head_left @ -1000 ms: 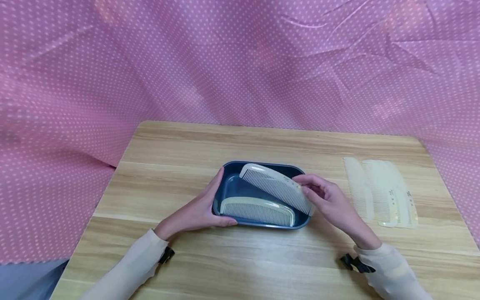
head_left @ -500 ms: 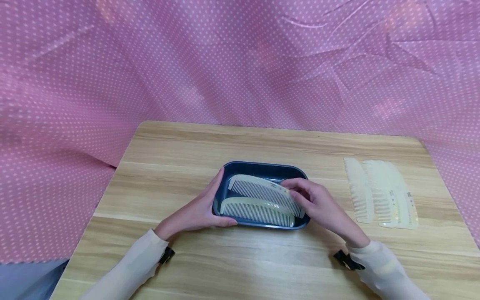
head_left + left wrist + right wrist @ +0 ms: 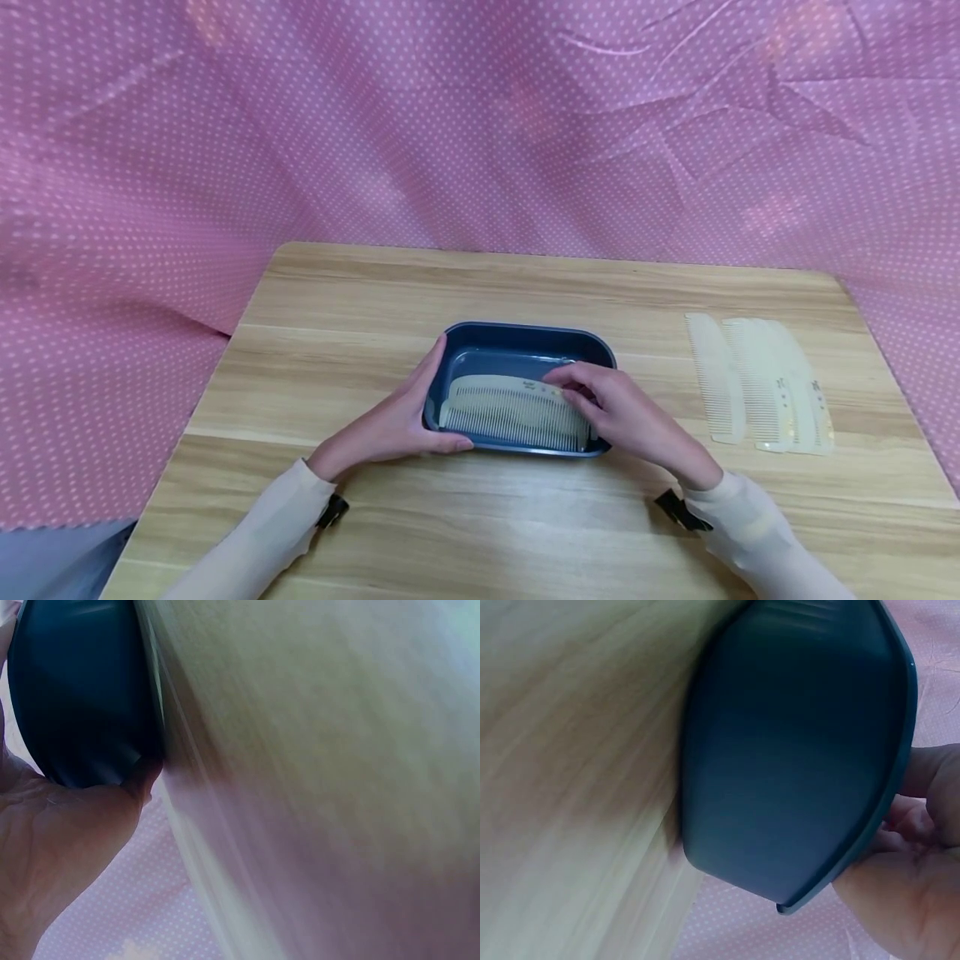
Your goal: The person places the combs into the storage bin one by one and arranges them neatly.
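Comb point(image 3: 510, 408) lies in the tray point(image 3: 517, 339) just left of the right grip point(image 3: 613, 408), which pinches its spine; the left grip point(image 3: 405, 423) clasps the tray's end. Settle the comb flat before releasing.

A smooth, plastic-looking comb point(image 3: 504, 412) meets the right hand point(image 3: 617, 412) inside a softly glossy tray point(image 3: 491, 363); thin, plastic-looking combs point(image 3: 759, 379) lie right of the hand on a wood-grain table point(image 3: 360, 317), with creased cloth point(image 3: 480, 125) hanging beyond.
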The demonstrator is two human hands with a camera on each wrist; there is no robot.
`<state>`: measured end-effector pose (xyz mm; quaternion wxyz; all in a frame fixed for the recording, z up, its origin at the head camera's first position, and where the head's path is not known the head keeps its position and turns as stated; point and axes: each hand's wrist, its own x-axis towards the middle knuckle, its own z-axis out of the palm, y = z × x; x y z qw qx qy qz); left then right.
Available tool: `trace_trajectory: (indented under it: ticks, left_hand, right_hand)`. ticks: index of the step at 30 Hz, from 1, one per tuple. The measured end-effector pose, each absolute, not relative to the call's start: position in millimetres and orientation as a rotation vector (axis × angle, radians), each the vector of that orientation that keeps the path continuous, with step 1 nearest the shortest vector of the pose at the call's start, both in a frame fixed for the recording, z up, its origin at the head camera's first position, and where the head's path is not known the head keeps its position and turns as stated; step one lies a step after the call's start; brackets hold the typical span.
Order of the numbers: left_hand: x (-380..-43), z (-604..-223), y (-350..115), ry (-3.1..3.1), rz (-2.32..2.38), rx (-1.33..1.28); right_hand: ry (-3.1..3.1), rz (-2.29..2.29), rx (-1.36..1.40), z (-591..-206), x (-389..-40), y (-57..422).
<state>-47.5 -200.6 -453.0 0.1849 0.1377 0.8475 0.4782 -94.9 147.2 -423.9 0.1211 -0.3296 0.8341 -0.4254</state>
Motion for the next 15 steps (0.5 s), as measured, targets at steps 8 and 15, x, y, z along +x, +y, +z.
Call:
trace_trajectory:
  ticks: [8, 15]
  left_hand:
    - [-48, -453, -201, 2.391, 1.337, 0.387]
    - [-48, -455, -201, 2.393, 1.345, 0.392]
  right_hand:
    - [2.444, -1.143, -1.021, -424, -96, 141]
    - [2.461, -1.045, -1.09, -427, -97, 136]
